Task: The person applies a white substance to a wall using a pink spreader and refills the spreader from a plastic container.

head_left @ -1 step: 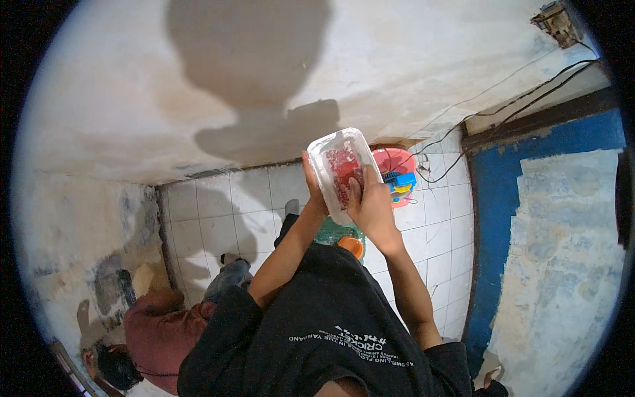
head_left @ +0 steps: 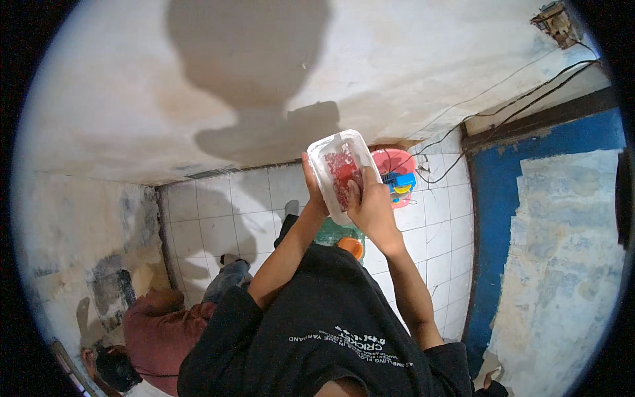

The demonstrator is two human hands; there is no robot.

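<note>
A white rectangular plastic tub [head_left: 360, 147] is held up in front of me, tilted, with its open side toward me. Red and whitish crumbly-looking stuff [head_left: 339, 162] covers part of its inside, around a more solid red patch. My left hand [head_left: 313, 185] grips the tub along its left side, fingers mostly behind the wall. Bent over the near right part of the tub, my right hand [head_left: 372, 204] has its fingers curled inside against the red stuff. Whatever those fingers pinch is hidden.
A pink basin [head_left: 383, 159] with blue and yellow items [head_left: 405, 182] stands by the wall on white floor tiles. Below my hands are a green, see-through-looking item [head_left: 331, 233] and an orange cup [head_left: 350, 247]. At left a person in maroon [head_left: 159, 331] crouches. Cables [head_left: 522, 106] hang at right.
Almost nothing differs. The tub and both hands hold nearly the same place, with only a very slight shift of the tub.
</note>
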